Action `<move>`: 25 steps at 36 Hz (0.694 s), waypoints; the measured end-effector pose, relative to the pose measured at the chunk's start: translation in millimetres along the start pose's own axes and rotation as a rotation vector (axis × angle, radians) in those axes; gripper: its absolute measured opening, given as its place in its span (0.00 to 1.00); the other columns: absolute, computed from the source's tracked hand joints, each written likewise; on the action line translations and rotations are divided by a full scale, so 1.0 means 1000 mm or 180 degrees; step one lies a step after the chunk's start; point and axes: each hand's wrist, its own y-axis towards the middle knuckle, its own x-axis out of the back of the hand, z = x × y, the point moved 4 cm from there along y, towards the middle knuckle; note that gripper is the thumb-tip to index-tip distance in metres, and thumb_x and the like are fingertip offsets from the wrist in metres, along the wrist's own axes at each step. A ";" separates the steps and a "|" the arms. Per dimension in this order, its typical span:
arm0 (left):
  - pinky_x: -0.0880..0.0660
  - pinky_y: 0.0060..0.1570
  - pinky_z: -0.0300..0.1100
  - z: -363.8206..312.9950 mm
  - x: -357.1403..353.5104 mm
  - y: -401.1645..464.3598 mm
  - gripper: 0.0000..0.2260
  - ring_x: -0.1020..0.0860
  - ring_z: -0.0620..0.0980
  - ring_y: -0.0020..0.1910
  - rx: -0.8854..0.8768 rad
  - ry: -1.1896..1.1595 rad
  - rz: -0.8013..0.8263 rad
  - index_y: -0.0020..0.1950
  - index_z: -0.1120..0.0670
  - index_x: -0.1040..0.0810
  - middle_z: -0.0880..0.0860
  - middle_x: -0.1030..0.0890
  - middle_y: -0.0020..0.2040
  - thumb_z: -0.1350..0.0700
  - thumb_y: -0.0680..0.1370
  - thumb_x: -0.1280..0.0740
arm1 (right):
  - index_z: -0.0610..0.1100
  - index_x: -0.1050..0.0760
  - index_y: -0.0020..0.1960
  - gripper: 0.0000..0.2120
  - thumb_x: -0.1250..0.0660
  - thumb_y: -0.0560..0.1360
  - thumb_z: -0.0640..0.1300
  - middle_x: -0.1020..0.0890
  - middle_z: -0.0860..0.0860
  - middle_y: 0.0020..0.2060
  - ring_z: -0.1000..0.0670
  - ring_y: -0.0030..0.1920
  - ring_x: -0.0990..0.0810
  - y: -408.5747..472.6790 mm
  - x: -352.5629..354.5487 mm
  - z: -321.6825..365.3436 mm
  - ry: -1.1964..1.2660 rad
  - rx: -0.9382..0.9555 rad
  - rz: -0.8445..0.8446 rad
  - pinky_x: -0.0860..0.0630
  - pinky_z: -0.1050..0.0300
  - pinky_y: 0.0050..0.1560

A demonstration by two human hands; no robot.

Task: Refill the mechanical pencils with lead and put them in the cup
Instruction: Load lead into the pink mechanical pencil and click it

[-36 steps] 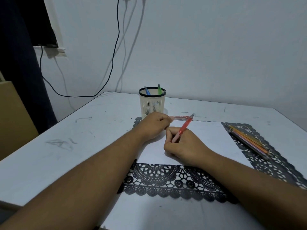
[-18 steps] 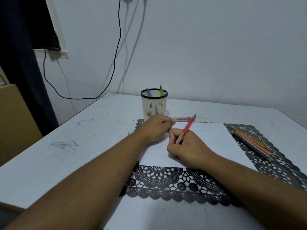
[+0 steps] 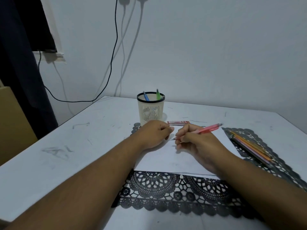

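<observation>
While both forearms rest across the white table (image 3: 69,163), the right hand (image 3: 196,143) has its fingers clamped around a red mechanical pencil (image 3: 207,128), which lies nearly level with its tip pointing left toward the left hand (image 3: 154,133) and its cap end pointing right, above a white sheet of paper (image 3: 166,158). The left hand sits just beside the pencil tip with its thumb and forefinger pinched together; whether a lead is held between them cannot be determined, as anything there is too thin to resolve. The two hands are close but not touching. The paper lies on a black lace mat (image 3: 166,193), which extends beyond it at the near edge and on the right. A red lead case (image 3: 178,122) lies flat on the table just behind the hands. Behind the left hand stands the cream cup (image 3: 150,112), upright, with a black rim and slotted walls. It contains a blue pencil (image 3: 146,96) leaning left and a green pencil (image 3: 158,95) nearly upright. On the right part of the mat, well apart from the hands, a group of remaining pencils (image 3: 249,145) lies side by side, running diagonally. A black cable (image 3: 114,47) hangs down the wall behind the table.
</observation>
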 end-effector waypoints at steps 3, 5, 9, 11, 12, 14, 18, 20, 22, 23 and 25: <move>0.34 0.35 0.41 -0.011 0.004 -0.005 0.19 0.25 0.43 0.37 0.0024 0.0220 0.0061 0.35 0.51 0.24 0.48 0.21 0.36 0.47 0.85 0.38 | 0.35 0.19 0.43 0.09 0.38 0.76 0.31 0.19 0.36 0.42 0.41 0.43 0.18 0.001 0.010 0.012 0.0219 0.0023 -0.0040 0.17 0.51 0.47; 0.35 0.36 0.41 -0.014 0.004 -0.006 0.19 0.25 0.43 0.39 0.0103 0.0327 0.0133 0.36 0.51 0.24 0.48 0.21 0.37 0.47 0.85 0.39 | 0.34 0.20 0.43 0.12 0.42 0.78 0.28 0.19 0.37 0.41 0.42 0.42 0.18 0.001 0.015 0.015 0.0217 0.0097 -0.0157 0.16 0.53 0.45; 0.34 0.35 0.41 -0.026 0.004 -0.008 0.18 0.25 0.45 0.38 0.0169 0.0396 0.0105 0.37 0.52 0.22 0.49 0.21 0.39 0.47 0.84 0.38 | 0.36 0.24 0.52 0.08 0.38 0.79 0.27 0.19 0.37 0.37 0.45 0.35 0.18 0.011 0.019 0.035 0.0003 0.0112 -0.0426 0.17 0.57 0.36; 0.33 0.33 0.42 -0.040 0.015 -0.009 0.18 0.24 0.47 0.36 -0.0008 0.0664 -0.0197 0.39 0.53 0.21 0.50 0.21 0.37 0.46 0.84 0.38 | 0.38 0.27 0.55 0.09 0.33 0.79 0.28 0.18 0.38 0.38 0.45 0.34 0.18 0.020 0.022 0.054 -0.0267 0.0185 -0.0509 0.18 0.58 0.35; 0.32 0.33 0.43 -0.047 0.022 -0.009 0.18 0.24 0.48 0.36 -0.0142 0.0772 -0.0502 0.39 0.54 0.22 0.49 0.22 0.35 0.46 0.84 0.38 | 0.39 0.28 0.55 0.11 0.31 0.78 0.29 0.17 0.38 0.39 0.45 0.34 0.17 0.024 0.023 0.065 -0.0365 0.0242 -0.0528 0.18 0.58 0.35; 0.32 0.33 0.45 -0.051 0.037 -0.014 0.16 0.27 0.48 0.32 -0.0405 0.0453 -0.1217 0.36 0.54 0.27 0.48 0.26 0.31 0.49 0.82 0.36 | 0.40 0.27 0.53 0.09 0.30 0.78 0.31 0.17 0.40 0.39 0.45 0.36 0.16 0.031 0.022 0.088 -0.0437 0.0323 -0.0530 0.17 0.58 0.38; 0.37 0.31 0.42 -0.029 0.053 -0.016 0.11 0.32 0.47 0.29 -0.0503 -0.0204 -0.1574 0.33 0.53 0.30 0.47 0.30 0.27 0.52 0.74 0.35 | 0.40 0.26 0.44 0.08 0.34 0.81 0.32 0.18 0.43 0.36 0.47 0.37 0.15 0.040 0.024 0.129 -0.0030 0.0517 -0.0555 0.17 0.59 0.40; 0.37 0.31 0.42 -0.017 0.055 -0.013 0.10 0.30 0.48 0.29 -0.0465 -0.0036 -0.1567 0.33 0.52 0.29 0.47 0.28 0.27 0.51 0.72 0.35 | 0.40 0.26 0.44 0.08 0.34 0.81 0.31 0.18 0.45 0.34 0.47 0.38 0.15 0.045 0.024 0.143 -0.0055 0.0629 -0.0552 0.17 0.59 0.42; 0.36 0.31 0.43 -0.004 0.061 -0.012 0.10 0.30 0.47 0.29 -0.0422 -0.0198 -0.1888 0.32 0.51 0.31 0.47 0.29 0.28 0.53 0.73 0.35 | 0.40 0.25 0.44 0.08 0.32 0.80 0.31 0.19 0.46 0.33 0.46 0.38 0.16 0.052 0.023 0.148 -0.0257 0.0709 -0.0533 0.17 0.59 0.42; 0.34 0.31 0.45 0.001 0.066 -0.013 0.10 0.30 0.47 0.30 -0.0401 -0.0370 -0.2110 0.33 0.52 0.31 0.48 0.29 0.28 0.54 0.73 0.35 | 0.39 0.25 0.45 0.07 0.32 0.80 0.31 0.19 0.45 0.34 0.46 0.38 0.16 0.056 0.023 0.148 -0.0330 0.0711 -0.0576 0.17 0.59 0.42; 0.30 0.33 0.51 0.008 0.073 -0.015 0.09 0.30 0.50 0.32 -0.0471 -0.0509 -0.2519 0.35 0.53 0.30 0.49 0.29 0.30 0.55 0.75 0.35 | 0.37 0.25 0.46 0.06 0.34 0.81 0.31 0.19 0.42 0.38 0.46 0.37 0.16 0.065 0.021 0.145 -0.0404 0.0640 -0.0633 0.16 0.58 0.43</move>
